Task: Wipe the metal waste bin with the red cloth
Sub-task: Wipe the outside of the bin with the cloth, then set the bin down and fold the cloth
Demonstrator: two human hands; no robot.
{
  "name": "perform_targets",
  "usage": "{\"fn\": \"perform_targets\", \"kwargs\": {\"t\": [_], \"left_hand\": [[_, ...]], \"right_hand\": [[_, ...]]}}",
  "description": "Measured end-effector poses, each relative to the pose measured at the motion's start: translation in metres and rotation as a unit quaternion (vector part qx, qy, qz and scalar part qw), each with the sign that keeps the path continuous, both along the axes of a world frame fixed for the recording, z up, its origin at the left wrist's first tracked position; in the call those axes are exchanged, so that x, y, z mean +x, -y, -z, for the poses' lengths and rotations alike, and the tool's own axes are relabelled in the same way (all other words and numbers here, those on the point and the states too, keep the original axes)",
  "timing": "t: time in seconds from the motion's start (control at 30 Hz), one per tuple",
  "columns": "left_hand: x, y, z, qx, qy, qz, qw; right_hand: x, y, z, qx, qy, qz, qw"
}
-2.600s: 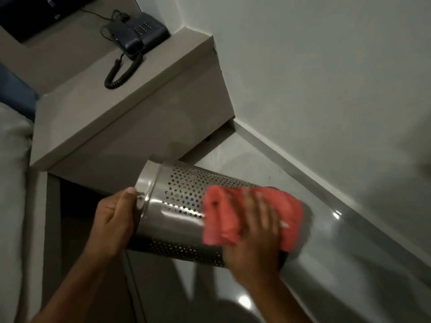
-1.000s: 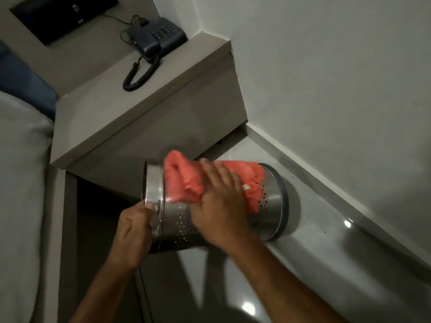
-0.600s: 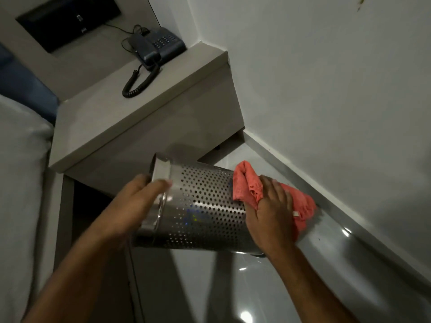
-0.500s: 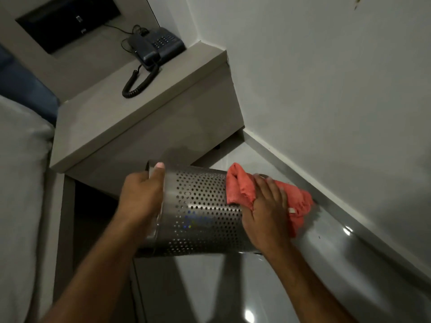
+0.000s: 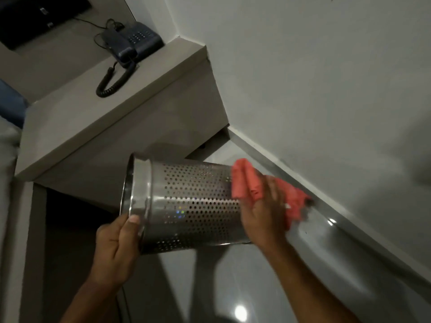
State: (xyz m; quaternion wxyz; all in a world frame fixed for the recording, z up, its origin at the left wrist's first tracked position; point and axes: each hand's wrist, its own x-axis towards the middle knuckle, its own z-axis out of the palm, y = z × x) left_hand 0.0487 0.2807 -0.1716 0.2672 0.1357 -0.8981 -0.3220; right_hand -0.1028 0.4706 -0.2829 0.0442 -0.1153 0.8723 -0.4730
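Note:
The perforated metal waste bin (image 5: 186, 203) is held on its side in the air above the floor, its open rim to the left and its base to the right. My left hand (image 5: 116, 248) grips the lower part of the rim, thumb on the smooth band. My right hand (image 5: 263, 213) presses the bunched red cloth (image 5: 247, 183) against the bin's base end. The cloth and hand hide the base itself.
A grey bedside shelf (image 5: 93, 127) with a dark corded telephone (image 5: 135, 43) stands behind the bin. The white wall and its skirting (image 5: 338, 220) run close along the right. Glossy grey floor (image 5: 233, 287) lies below. Bedding edges the left side.
My left hand has shifted from the top of the rim to its lower edge. The bin has turned a little, and the cloth stays at the base end.

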Motion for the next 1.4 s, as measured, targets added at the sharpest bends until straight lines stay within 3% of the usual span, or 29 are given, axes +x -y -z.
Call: {"fn": "perform_targets", "kwargs": {"t": [0.1, 0.17, 0.3, 0.37, 0.43, 0.57, 0.73, 0.83, 0.93, 1.0, 1.07, 1.23, 1.33, 1.4], "left_hand": [[-0.015, -0.004, -0.008, -0.05, 0.024, 0.043, 0.998], [-0.023, -0.005, -0.014, -0.059, 0.026, 0.061, 0.996], [-0.025, -0.011, -0.016, -0.067, 0.017, 0.107, 0.992], [-0.023, -0.011, -0.017, -0.074, 0.021, 0.108, 0.991], [-0.017, -0.007, -0.016, -0.078, 0.022, 0.099, 0.992], [-0.014, -0.009, -0.016, -0.077, 0.039, 0.109, 0.99], [-0.051, -0.034, -0.038, -0.162, 0.088, 0.16, 0.97], [-0.069, -0.042, -0.053, -0.215, 0.126, 0.198, 0.948], [-0.087, -0.051, -0.056, -0.313, 0.17, 0.218, 0.909], [-0.092, -0.055, -0.05, -0.36, 0.193, 0.229, 0.883], [-0.088, -0.053, -0.042, -0.354, 0.223, 0.218, 0.882], [-0.08, -0.04, -0.027, -0.329, 0.224, 0.167, 0.902], [-0.08, -0.049, -0.035, -0.35, 0.227, 0.124, 0.9], [-0.074, -0.058, -0.046, -0.309, 0.264, 0.071, 0.911]], "right_hand": [[-0.012, -0.002, 0.004, 0.002, 0.105, 0.072, 0.992], [-0.006, 0.023, -0.025, -0.009, 0.028, 0.057, 0.998], [0.01, 0.085, -0.101, -0.153, -0.119, -0.07, 0.979], [0.002, 0.091, -0.107, -0.167, -0.15, -0.141, 0.964], [-0.015, 0.071, -0.081, -0.134, -0.141, -0.148, 0.97], [-0.058, 0.004, 0.001, -0.025, 0.04, -0.001, 0.999], [-0.049, -0.019, 0.042, -0.076, 0.127, 0.166, 0.975], [-0.028, -0.011, 0.029, -0.187, 0.212, 0.22, 0.934], [-0.002, 0.01, -0.011, -0.352, 0.305, 0.183, 0.866], [0.018, 0.019, -0.043, -0.478, 0.349, 0.128, 0.796], [0.03, 0.021, -0.072, -0.564, 0.377, 0.085, 0.73], [0.027, 0.012, -0.108, -0.562, 0.434, 0.023, 0.704], [0.005, -0.003, -0.125, -0.567, 0.489, 0.043, 0.662], [-0.01, -0.017, -0.146, -0.557, 0.511, 0.077, 0.65]]}}
